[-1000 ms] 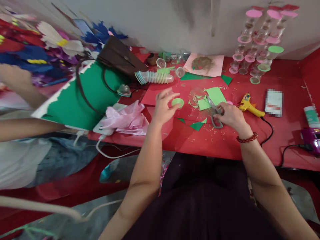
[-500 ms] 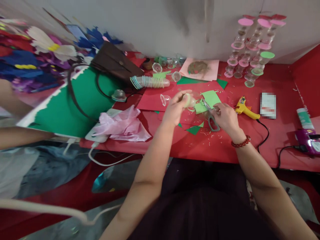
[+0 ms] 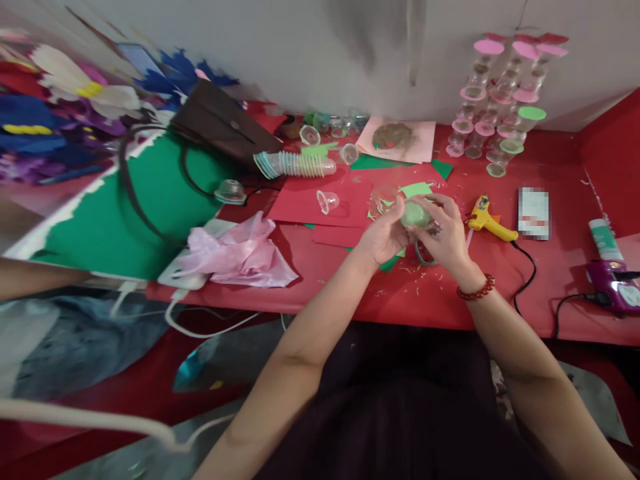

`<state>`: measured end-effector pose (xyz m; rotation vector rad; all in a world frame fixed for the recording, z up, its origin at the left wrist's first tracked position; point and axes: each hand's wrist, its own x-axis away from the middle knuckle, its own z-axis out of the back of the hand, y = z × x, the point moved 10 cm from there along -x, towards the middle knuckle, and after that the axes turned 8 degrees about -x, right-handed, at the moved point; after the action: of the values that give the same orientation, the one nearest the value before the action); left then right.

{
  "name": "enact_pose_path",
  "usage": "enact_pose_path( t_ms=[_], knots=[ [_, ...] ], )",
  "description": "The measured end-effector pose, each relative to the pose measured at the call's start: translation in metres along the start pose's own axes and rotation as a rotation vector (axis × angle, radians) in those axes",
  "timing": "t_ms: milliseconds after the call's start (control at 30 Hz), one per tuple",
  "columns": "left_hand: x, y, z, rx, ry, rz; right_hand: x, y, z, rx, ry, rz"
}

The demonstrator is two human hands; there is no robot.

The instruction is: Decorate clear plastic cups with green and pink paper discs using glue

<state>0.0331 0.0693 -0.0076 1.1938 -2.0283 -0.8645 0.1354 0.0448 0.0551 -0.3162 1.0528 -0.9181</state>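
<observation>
Both hands hold one small clear plastic cup (image 3: 415,215) with pale green paper over its face. My left hand (image 3: 383,239) grips it from the left, with the thumb on its near side. From the right, the fingers and thumb of my right hand (image 3: 447,233) close around its edge. Grey-handled scissors (image 3: 425,254) lie on the table just under my right hand, partly covered by it. A light green paper piece (image 3: 416,189) shows behind the fingers. Left of my hands, another clear cup (image 3: 327,201) lies on its side on red paper (image 3: 295,202).
A yellow glue gun (image 3: 491,221) lies to the right, its cord running off the front edge. Behind are a stack of clear cups (image 3: 300,165) and a pink sheet (image 3: 367,141). Hanging cup strings (image 3: 475,93) are at right. Pink plastic bag (image 3: 240,253) lies left.
My right hand has let go of the scissors, which now lie on the table, and has taken hold of the cup. My left hand has moved right with the cup.
</observation>
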Motion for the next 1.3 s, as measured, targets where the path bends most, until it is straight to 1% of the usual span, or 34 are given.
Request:
enact_pose_path(
  t_ms=[100,167,200,267,300,367,400,467,500,567,633,667,733,800,833,867,900,967,1000,1033,1100,1133,1167,1233,1300],
  knots=[
    [0.006,0.008,0.001,-0.116,0.028,-0.065,0.002,0.0,0.002,0.014,0.024,0.026],
    [0.014,0.02,0.013,-0.224,0.101,-0.117,0.003,0.002,0.001,0.022,0.034,0.031],
    [0.02,0.028,0.025,-0.299,0.164,-0.154,0.004,0.005,0.001,0.023,0.033,0.023],
    [0.037,0.053,0.061,-0.513,0.38,-0.276,0.004,0.011,0.001,0.016,0.037,-0.011],
    [0.046,0.063,0.08,-0.642,0.487,-0.292,0.004,0.015,0.002,0.009,0.044,-0.035],
    [0.061,0.077,0.116,-0.879,0.649,-0.269,0.004,0.021,0.005,-0.005,0.06,-0.092],
    [0.068,0.084,0.131,-0.992,0.714,-0.26,0.004,0.023,0.005,-0.01,0.061,-0.12],
    [0.074,0.092,0.152,-1.153,0.782,-0.232,0.004,0.025,0.006,-0.014,0.054,-0.16],
    [0.077,0.097,0.157,-1.198,0.803,-0.254,0.004,0.024,0.006,-0.014,0.052,-0.173],
    [0.084,0.111,0.159,-1.249,0.864,-0.354,0.003,0.024,0.007,-0.016,0.054,-0.19],
    [0.091,0.126,0.159,-1.261,0.956,-0.455,0.003,0.025,0.008,-0.015,0.057,-0.202],
    [0.093,0.132,0.16,-1.265,1.005,-0.478,0.003,0.026,0.008,-0.012,0.056,-0.204],
    [0.09,0.142,0.163,-1.324,1.064,-0.434,0.002,0.028,0.008,-0.002,0.047,-0.201],
    [0.077,0.146,0.164,-1.411,1.019,-0.317,0.0,0.028,0.007,0.013,0.039,-0.196],
    [0.071,0.147,0.162,-1.446,0.991,-0.275,0.0,0.028,0.007,0.02,0.035,-0.196],
    [0.067,0.15,0.158,-1.464,0.974,-0.271,0.0,0.028,0.006,0.025,0.033,-0.198],
    [0.065,0.154,0.15,-1.467,0.969,-0.31,0.0,0.027,0.006,0.022,0.031,-0.205],
    [0.065,0.161,0.124,-1.41,0.949,-0.488,0.0,0.027,0.003,-0.029,0.03,-0.235],
    [0.063,0.161,0.107,-1.36,0.893,-0.586,0.0,0.028,0.001,-0.081,0.029,-0.259],
    [0.058,0.157,0.089,-1.287,0.792,-0.643,0.001,0.03,-0.001,-0.15,0.028,-0.285],
    [0.04,0.137,0.054,-1.136,0.535,-0.644,0.002,0.033,-0.006,-0.306,0.025,-0.335],
    [0.032,0.126,0.038,-1.076,0.448,-0.627,0.003,0.033,-0.008,-0.372,0.027,-0.349],
    [0.026,0.116,0.024,-1.032,0.384,-0.609,0.002,0.034,-0.008,-0.417,0.035,-0.351],
    [0.015,0.1,0.003,-0.969,0.301,-0.578,0.001,0.033,-0.006,-0.469,0.058,-0.339],
    [0.007,0.088,-0.008,-0.908,0.252,-0.556,0.0,0.035,-0.002,-0.491,0.092,-0.338]
  ],
)
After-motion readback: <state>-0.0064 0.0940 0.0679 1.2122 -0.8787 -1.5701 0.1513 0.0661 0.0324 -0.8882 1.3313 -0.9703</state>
